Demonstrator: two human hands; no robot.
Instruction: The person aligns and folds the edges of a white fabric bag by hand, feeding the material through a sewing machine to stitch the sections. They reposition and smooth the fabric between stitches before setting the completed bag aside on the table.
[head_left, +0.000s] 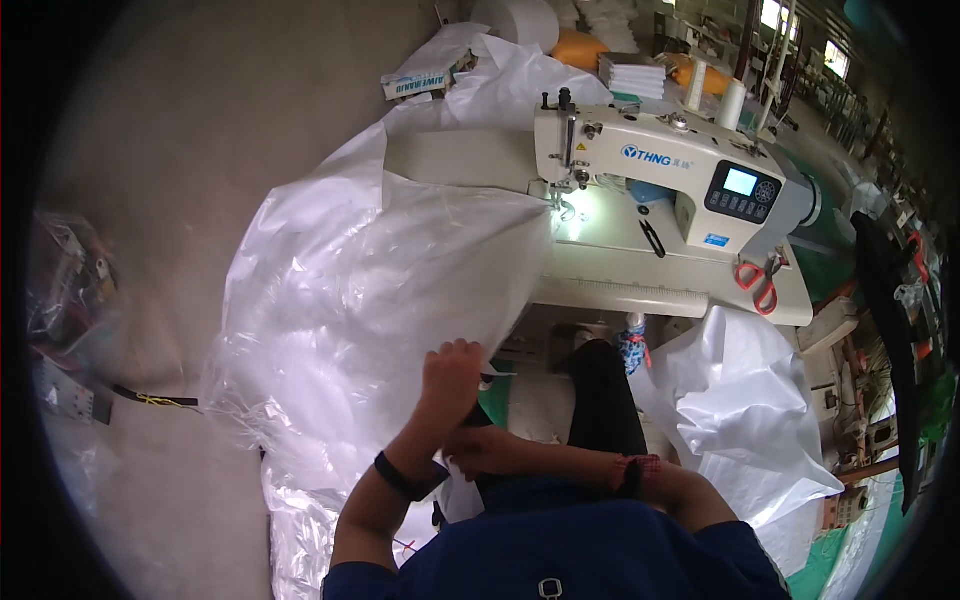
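A large sheet of translucent white plastic material [380,280] spreads from the sewing machine [660,175] down to my lap and the floor. My left hand [452,372] grips its near edge, fingers closed on the sheet. My right hand [482,450] lies low against my body, just under the left wrist, and seems to pinch the same material; its fingers are partly hidden. The sheet's far corner lies under the machine's needle area [562,205], which is lit by a small lamp.
Red-handled scissors [757,282] and black snips [651,238] lie on the sewing table [640,285]. More white plastic is bunched at my right [745,400] and behind the machine. Thread cones [733,103] and folded stacks stand behind. Bagged clutter sits at far left [70,300].
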